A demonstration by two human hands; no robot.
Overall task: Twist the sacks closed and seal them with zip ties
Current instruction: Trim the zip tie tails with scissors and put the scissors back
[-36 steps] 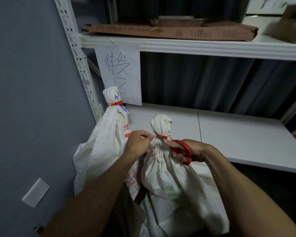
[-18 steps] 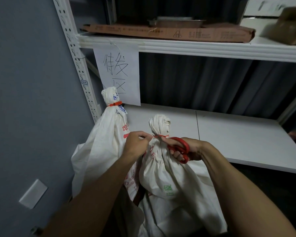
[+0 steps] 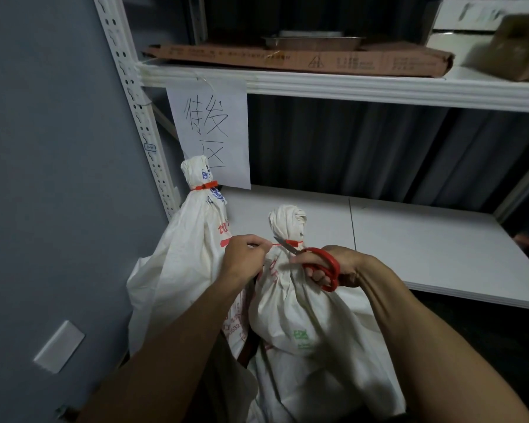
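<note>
Two white cloth sacks stand in front of the shelf. The left sack (image 3: 180, 254) has its twisted neck bound by a red zip tie (image 3: 205, 186). The nearer sack (image 3: 300, 315) has a twisted neck with a red zip tie (image 3: 293, 242) around it. My left hand (image 3: 245, 257) pinches the loose tail of that tie and holds it out to the left. My right hand (image 3: 339, 267) grips red-handled scissors (image 3: 318, 262), whose blades point left at the tail, next to the sack's neck.
A white lower shelf (image 3: 425, 239) lies behind the sacks. On the upper shelf (image 3: 348, 87) lie a flat cardboard box (image 3: 303, 58) and a metal tray. A handwritten paper sign (image 3: 209, 132) hangs from it. A grey wall (image 3: 43, 178) and perforated upright stand at left.
The scissors' blades have come out from my right hand and now reach the tie's tail. My left hand still holds the tail taut. The view shifted slightly.
</note>
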